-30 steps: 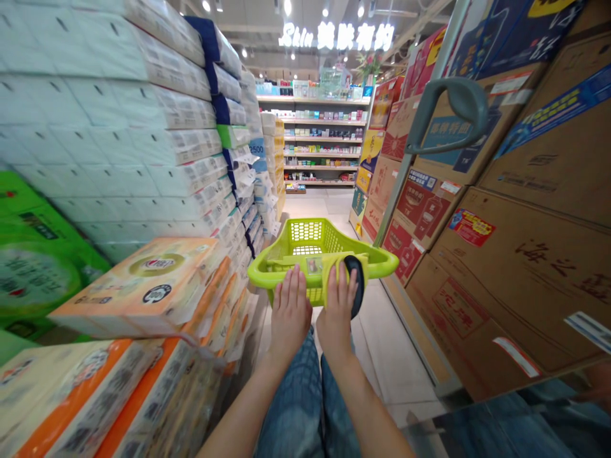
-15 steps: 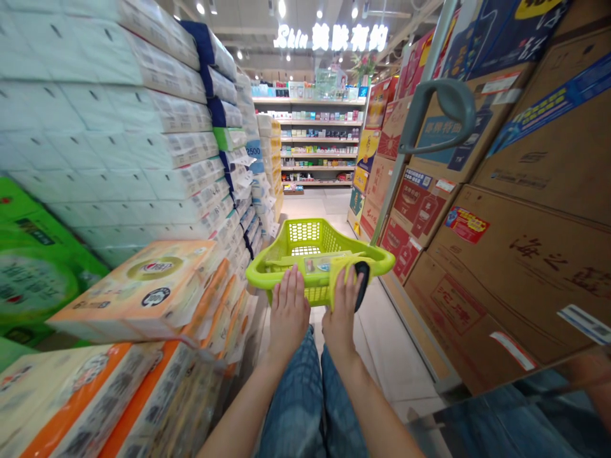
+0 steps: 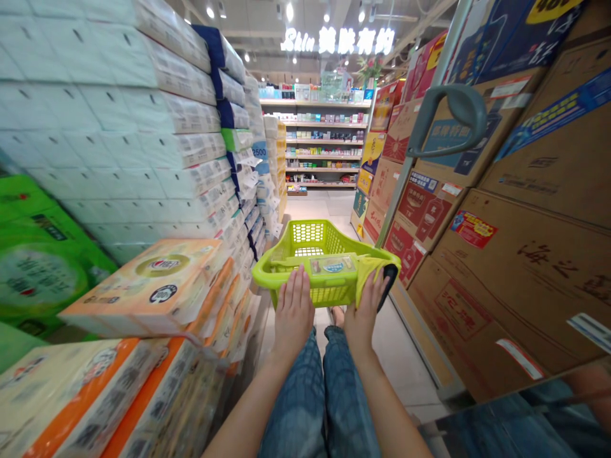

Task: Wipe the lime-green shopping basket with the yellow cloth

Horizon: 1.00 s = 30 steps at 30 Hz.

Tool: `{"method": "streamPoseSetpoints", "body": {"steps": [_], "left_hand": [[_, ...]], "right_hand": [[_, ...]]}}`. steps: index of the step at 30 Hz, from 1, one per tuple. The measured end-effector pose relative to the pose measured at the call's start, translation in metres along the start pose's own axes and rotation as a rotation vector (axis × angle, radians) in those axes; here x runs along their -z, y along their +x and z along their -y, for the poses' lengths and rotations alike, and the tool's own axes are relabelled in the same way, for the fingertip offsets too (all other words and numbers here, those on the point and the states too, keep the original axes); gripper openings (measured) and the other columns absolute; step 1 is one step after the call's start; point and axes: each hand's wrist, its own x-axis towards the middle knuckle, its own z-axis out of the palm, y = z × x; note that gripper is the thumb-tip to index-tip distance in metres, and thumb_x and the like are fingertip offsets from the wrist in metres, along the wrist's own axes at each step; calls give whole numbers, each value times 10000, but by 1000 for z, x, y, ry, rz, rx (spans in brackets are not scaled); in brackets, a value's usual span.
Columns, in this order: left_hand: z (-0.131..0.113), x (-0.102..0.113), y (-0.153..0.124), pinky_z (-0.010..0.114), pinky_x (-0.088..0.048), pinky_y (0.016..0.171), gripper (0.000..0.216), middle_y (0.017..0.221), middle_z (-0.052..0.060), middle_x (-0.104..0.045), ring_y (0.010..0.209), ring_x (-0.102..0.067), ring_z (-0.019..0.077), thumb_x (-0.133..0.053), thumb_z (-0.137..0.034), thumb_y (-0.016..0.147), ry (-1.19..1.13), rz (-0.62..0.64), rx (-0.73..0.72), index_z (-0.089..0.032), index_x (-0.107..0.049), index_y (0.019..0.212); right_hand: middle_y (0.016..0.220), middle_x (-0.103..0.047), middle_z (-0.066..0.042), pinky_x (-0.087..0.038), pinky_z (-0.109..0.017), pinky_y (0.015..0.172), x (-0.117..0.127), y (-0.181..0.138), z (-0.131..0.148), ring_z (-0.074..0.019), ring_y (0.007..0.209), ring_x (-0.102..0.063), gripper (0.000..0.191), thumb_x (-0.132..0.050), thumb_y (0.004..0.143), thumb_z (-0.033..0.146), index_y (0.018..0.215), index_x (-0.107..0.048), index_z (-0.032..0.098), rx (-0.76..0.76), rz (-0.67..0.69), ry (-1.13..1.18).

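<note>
A lime-green plastic shopping basket (image 3: pixel 329 294) with perforated walls is in front of my knees. My left hand (image 3: pixel 294 305) grips the near rim left of its middle, fingers extended up over it. Toward the right corner, my right hand (image 3: pixel 366 308) presses a yellow cloth (image 3: pixel 367 267) against the rim, fingers bent over it. A dark patch of the cloth (image 3: pixel 387 283) hangs outside the rim. Between my hands, a label (image 3: pixel 333 264) shows on the green bar along the near side. My thumbs are partly hidden.
Stacked tissue packs (image 3: pixel 143 114) rise on the left, with orange packs (image 3: pixel 153 280) lower down. Cardboard cartons (image 3: pixel 534 267) line the right, beside a grey handle (image 3: pixel 429 121) on a metal pole. Shelves (image 3: pixel 324 140) stand at the aisle's far end.
My right hand has slid right along the rim with the yellow cloth, uncovering more of the label. My left hand stays on the rim. The view has shifted slightly.
</note>
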Motion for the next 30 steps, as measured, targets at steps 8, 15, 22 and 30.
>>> {"method": "streamPoseSetpoints", "body": {"steps": [8, 15, 22, 30], "left_hand": [[6, 1, -1, 459, -294, 1180, 648, 1557, 190, -368, 1477, -293, 276, -400, -126, 921, 19, 5, -28, -58, -218, 1540], [0, 0, 2, 459, -252, 1197, 676, 1567, 184, -346, 1487, -268, 279, -441, -230, 957, -37, -26, 2, -63, -167, 1552], [1, -1, 0, 457, -259, 1194, 653, 1576, 168, -338, 1492, -254, 275, -401, -158, 947, -20, -15, 4, -64, -173, 1551], [3, 1, 0, 457, -261, 1193, 669, 1579, 166, -334, 1485, -268, 282, -426, -156, 917, -21, 16, 2, -55, -210, 1542]], "right_hand": [[1636, -227, -83, -293, -582, 1174, -27, -29, 35, -274, 1529, -29, 835, -366, 834, -16, 1583, -106, 248, 400, 198, -98], [1657, -110, -105, -249, -657, 1161, 7, 6, -35, -302, 1527, -9, 883, -336, 784, -7, 1586, -40, 215, 168, -3, -118], [1652, -127, -125, -280, -666, 1143, -16, -20, 22, -325, 1524, -16, 830, -322, 826, 8, 1586, -43, 194, 170, 78, -71], [1611, -287, -109, -322, -599, 1158, -5, -15, -5, -294, 1519, -121, 846, -357, 785, -41, 1570, -192, 227, 401, 170, -178]]}}
